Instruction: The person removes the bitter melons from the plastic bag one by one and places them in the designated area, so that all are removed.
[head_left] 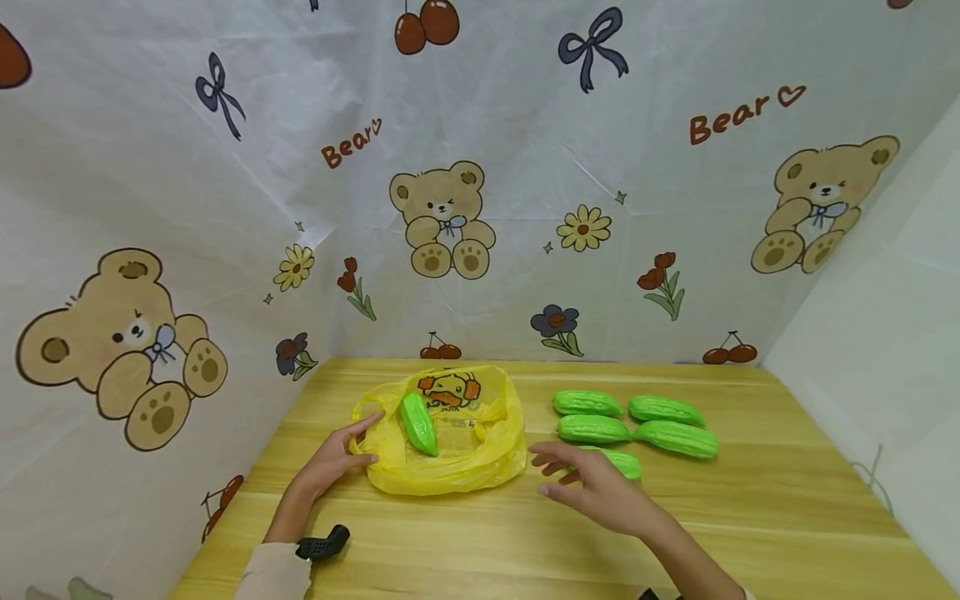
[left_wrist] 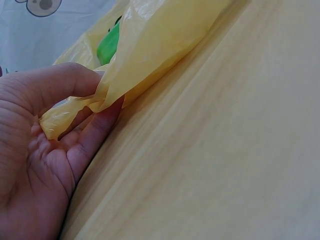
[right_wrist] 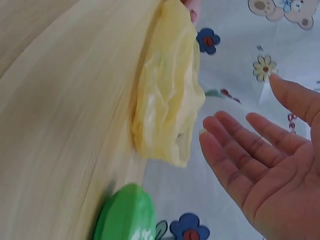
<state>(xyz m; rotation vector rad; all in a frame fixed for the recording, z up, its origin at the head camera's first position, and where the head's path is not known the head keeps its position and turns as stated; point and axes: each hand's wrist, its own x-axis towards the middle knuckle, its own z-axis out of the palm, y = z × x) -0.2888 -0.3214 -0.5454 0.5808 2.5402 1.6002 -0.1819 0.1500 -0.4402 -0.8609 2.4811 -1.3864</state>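
A yellow plastic bag [head_left: 480,475] lies spread on the table with its mouth facing up. One green bitter melon [head_left: 418,425], shiny like a toy, rests inside it. My left hand [head_left: 337,454] pinches the bag's left edge between thumb and fingers; in the left wrist view, folds of the yellow bag [left_wrist: 160,45] pass between them. To the bag's right, my right hand [head_left: 592,487] hovers with spread, slightly bent fingers and holds nothing. Partly hidden behind that hand is another bitter melon [head_left: 622,463], whose rounded green end [right_wrist: 127,215] shows in the right wrist view.
Further right, several more bitter melons [head_left: 660,435] lie close together on the wooden table [head_left: 465,550]. A white sheet [head_left: 510,167] printed with bears and flowers hangs along the back and left. A pale wall [head_left: 885,350] bounds the right side.
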